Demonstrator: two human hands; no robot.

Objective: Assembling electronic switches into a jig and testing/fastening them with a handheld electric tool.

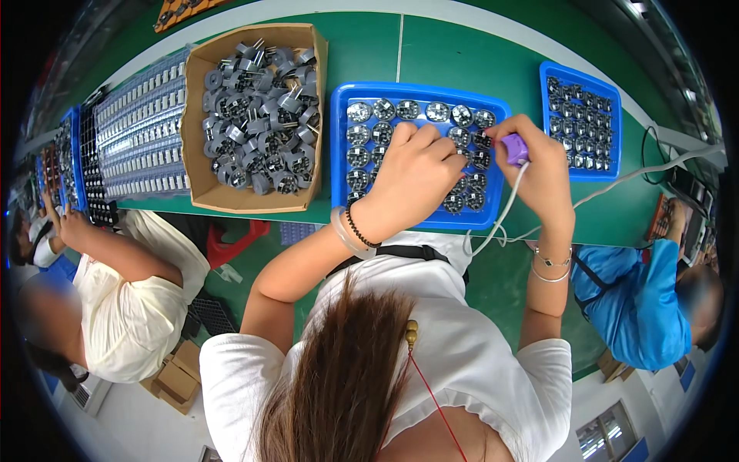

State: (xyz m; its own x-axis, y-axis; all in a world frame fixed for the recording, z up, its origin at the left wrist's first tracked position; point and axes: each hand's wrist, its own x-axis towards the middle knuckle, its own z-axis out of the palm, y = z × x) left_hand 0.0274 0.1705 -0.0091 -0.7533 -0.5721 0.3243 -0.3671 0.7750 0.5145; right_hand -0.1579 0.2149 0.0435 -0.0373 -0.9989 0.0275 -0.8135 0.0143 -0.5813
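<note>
A blue tray in front of me holds rows of small round circuit modules with shiny tops. My left hand reaches over the middle of the tray, its fingers curled down among the modules. Its fingertips are hidden, so I cannot make out what they grip. My right hand is at the tray's right rim, closed around a purple hand-held tool with a pale cable. The thumb and index finger of that hand come close to the modules at the tray's right side.
Left of the tray stands a cardboard box full of grey round parts with pins. Clear plastic trays of white parts lie farther left. Another blue tray of modules is at right. Co-workers sit on both sides; cables cross the green table.
</note>
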